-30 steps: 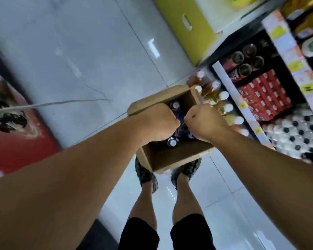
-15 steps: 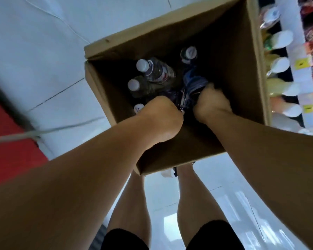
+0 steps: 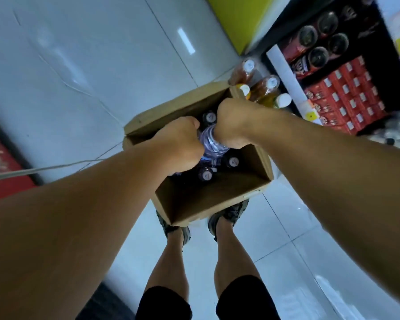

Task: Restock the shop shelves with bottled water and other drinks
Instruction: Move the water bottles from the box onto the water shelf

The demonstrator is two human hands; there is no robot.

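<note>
Basically: open brown cardboard box (image 3: 208,204) sat on glossy pale floor tiles (image 3: 83,65), right in front of the person's shoes (image 3: 229,215). Box walls were plain corrugated board, matte, flaps out.

Both hands were over the box, closed into fists. Left hand (image 3: 178,146) and right hand (image 3: 233,123) sat side by side with a clear ribbed plastic water bottle (image 3: 211,143) between them. The bottle was see-through with a bluish tint, rounded shoulder, ridged wall. It showed only in the gap between the two fists and touched both. Fingers of both hands were curled under and mostly hidden from above, so which hand carried that bottle, or whether each held its own, could not be told. Cap end was hidden under the right fist.

More bottles stood upright down in the box, seen as small round pale caps (image 3: 206,175) on dark bodies, below and beside the hands.

Beyond the box's far right corner stood amber drink bottles (image 3: 266,86) with white caps, smooth and shiny. Right of those, a low shelf (image 3: 286,72) with a white price strip held red cartons (image 3: 346,93) in rows and dark round-topped cans (image 3: 319,54) behind. A yellow-green panel (image 3: 240,19) stood at the top.
</note>
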